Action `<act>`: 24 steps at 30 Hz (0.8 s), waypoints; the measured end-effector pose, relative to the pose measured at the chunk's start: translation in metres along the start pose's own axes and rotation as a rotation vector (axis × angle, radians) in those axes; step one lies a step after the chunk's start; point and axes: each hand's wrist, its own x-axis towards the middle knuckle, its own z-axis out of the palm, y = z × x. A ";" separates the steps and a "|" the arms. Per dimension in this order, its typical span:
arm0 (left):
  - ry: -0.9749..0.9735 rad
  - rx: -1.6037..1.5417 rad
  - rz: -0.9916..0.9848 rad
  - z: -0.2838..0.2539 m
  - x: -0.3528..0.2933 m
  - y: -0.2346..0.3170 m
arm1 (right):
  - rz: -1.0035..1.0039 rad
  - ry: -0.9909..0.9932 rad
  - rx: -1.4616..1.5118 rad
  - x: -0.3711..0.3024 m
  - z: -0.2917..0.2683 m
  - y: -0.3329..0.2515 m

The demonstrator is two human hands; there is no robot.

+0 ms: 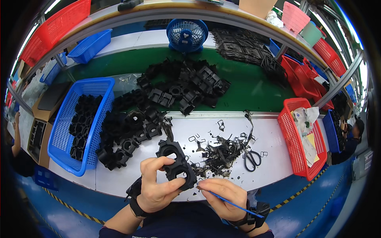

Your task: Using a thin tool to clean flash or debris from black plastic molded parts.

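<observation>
My left hand (156, 188) grips a black moulded plastic part (185, 168) with round openings, a finger and thumb reaching into the holes. In my right hand (225, 197) is a slim tool with a blue handle (238, 207), pinched near its front end. Its tip lies close to the lower right edge of the part, partly hidden by my fingers; I cannot tell whether they touch. Just beyond my hands spreads a pile of black plastic scraps (222, 154). Black-handled scissors (251, 160) lie right of the scraps.
Left stands a blue basket (105, 107) holding black parts. More black parts (131, 137) are heaped beside it and on the green mat (246, 91). A red basket (285, 115) with papers stands right. A blue fan (186, 35) sits at the back, under a shelf (158, 10).
</observation>
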 end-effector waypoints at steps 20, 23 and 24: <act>0.077 -0.127 -0.344 0.030 -0.008 -0.003 | -0.331 0.023 -0.401 0.003 0.025 0.044; 0.144 -0.523 -0.512 0.034 -0.014 -0.008 | -0.315 0.278 -0.485 0.014 0.012 0.057; 0.166 -0.531 -0.505 0.033 -0.015 -0.010 | -0.232 0.365 -0.431 0.014 0.005 0.063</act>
